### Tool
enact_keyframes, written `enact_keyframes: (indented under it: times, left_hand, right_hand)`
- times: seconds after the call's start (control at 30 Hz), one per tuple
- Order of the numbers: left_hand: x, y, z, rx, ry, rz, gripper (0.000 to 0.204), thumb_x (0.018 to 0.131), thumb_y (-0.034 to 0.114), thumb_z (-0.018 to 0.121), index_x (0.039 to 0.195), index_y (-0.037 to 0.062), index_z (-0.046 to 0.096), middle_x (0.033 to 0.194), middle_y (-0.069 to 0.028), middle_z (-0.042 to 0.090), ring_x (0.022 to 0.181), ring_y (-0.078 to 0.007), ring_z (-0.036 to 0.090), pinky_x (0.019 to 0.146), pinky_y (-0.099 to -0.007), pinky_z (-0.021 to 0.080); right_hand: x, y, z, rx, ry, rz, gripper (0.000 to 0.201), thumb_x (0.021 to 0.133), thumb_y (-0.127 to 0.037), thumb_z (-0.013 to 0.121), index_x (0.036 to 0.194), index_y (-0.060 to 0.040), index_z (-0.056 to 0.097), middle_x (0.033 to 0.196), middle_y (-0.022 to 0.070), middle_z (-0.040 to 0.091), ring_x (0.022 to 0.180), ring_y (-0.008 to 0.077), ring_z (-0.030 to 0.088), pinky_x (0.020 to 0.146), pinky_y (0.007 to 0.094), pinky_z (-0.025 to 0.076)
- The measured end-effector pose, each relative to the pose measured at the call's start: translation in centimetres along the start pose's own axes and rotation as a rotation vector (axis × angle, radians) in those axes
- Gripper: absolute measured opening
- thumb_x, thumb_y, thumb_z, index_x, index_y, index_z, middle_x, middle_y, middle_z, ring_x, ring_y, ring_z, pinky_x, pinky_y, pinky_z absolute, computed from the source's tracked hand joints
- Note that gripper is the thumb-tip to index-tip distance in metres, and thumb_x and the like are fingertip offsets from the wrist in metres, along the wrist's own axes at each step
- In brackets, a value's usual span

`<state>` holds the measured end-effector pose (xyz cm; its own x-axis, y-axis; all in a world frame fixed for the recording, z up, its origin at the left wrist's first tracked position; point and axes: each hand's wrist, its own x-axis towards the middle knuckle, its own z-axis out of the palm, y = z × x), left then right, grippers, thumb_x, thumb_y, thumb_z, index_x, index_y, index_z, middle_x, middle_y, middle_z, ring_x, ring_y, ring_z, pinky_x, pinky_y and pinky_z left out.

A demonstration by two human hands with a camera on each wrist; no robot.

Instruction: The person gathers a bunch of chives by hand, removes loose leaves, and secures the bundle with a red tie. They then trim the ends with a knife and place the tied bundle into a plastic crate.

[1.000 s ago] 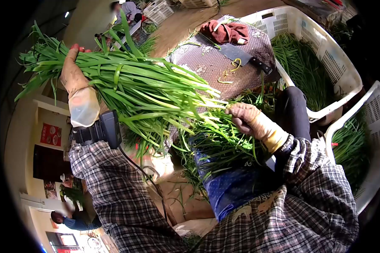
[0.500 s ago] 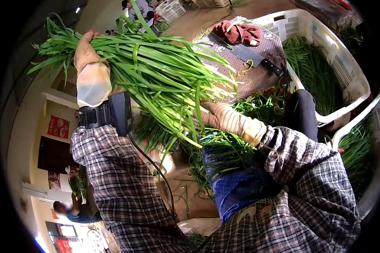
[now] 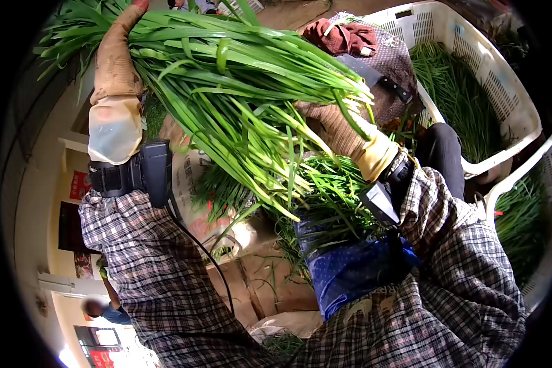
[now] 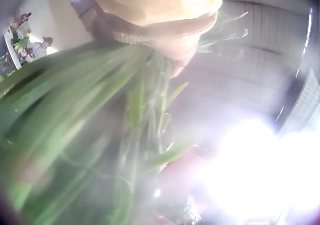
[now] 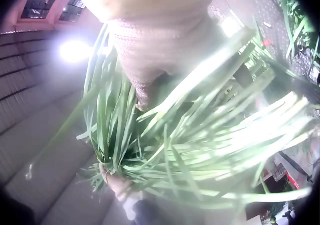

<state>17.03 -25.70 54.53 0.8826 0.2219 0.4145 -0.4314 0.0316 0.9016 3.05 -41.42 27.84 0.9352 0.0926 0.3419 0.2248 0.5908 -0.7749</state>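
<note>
A large bunch of garlic chives point(image 3: 227, 80), broad green leaves with pale stem ends, hangs across the front in the head view. My gloved left hand point(image 3: 118, 58) grips it near the leafy end, its fingers mostly hidden; the glove point(image 4: 165, 37) is above the blurred leaves in the left wrist view. Among the pale stems is my gloved right hand point(image 3: 340, 129), with stems crossing over it. In the right wrist view, one finger point(image 5: 142, 92) points down among the stalks. The other fingers are hidden, so I cannot tell how they lie.
A cleaver point(image 3: 374, 76) and a dark red cloth point(image 3: 340, 38) lie on a patterned board point(image 3: 398, 58). White plastic crates point(image 3: 515, 122) of chives stand at right. Loose greens point(image 3: 331, 184) lie over a blue bag point(image 3: 343, 276) on my lap.
My right hand has moved from the tips of the stems in among them, then up with them. The bunch and my left hand first shifted right, then rose toward the top of the head view.
</note>
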Motion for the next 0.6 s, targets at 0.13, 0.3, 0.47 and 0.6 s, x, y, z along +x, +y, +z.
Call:
enact_keyframes:
  times: [0.13,0.3,0.47,0.6]
  left_hand:
    - [-1.4,-0.1,0.9,0.016,-0.009,-0.01,0.022,0.077,0.011,0.066,0.094,-0.0015,0.06,0.086,-0.0104,0.063,0.073,-0.0237,0.063,0.067,-0.0354,0.053]
    - [-3.6,-0.6,1.8,0.031,-0.018,-0.017,0.023,0.077,0.011,0.066,0.095,-0.0019,0.06,0.087,-0.0108,0.063,0.073,-0.024,0.063,0.067,-0.0358,0.053]
    - [-4.0,-0.7,2.3,0.049,-0.011,-0.006,0.024,0.077,0.011,0.067,0.095,-0.0022,0.06,0.087,-0.0112,0.063,0.073,-0.0243,0.063,0.066,-0.0362,0.054]
    - [-2.2,-0.9,1.4,0.052,0.023,-0.029,0.028,0.074,0.011,0.067,0.097,-0.0035,0.06,0.092,-0.0133,0.064,0.073,-0.0262,0.064,0.065,-0.0391,0.055]
  right_hand:
    - [-2.3,-0.4,-1.2,-0.146,0.006,0.09,0.029,0.09,-0.023,0.058,0.11,-0.0027,0.058,0.096,0.0019,0.062,0.086,0.0116,0.056,0.078,0.0283,0.047]
    - [-5.1,-1.5,-2.6,-0.416,-0.019,0.182,0.024,0.09,-0.019,0.057,0.106,-0.0016,0.06,0.09,0.0009,0.063,0.082,0.011,0.055,0.075,0.0284,0.047]
    - [-7.5,-0.1,-3.2,-0.925,0.087,0.0,0.023,0.092,-0.022,0.052,0.097,-0.0001,0.059,0.074,0.0183,0.06,0.065,0.0287,0.058,0.065,0.0367,0.047]
    - [-12.8,1.1,-5.0,-1.35,-0.031,0.287,0.023,0.088,-0.027,0.056,0.082,-0.0047,0.061,0.068,0.0181,0.059,0.069,0.0357,0.06,0.063,0.0409,0.048]
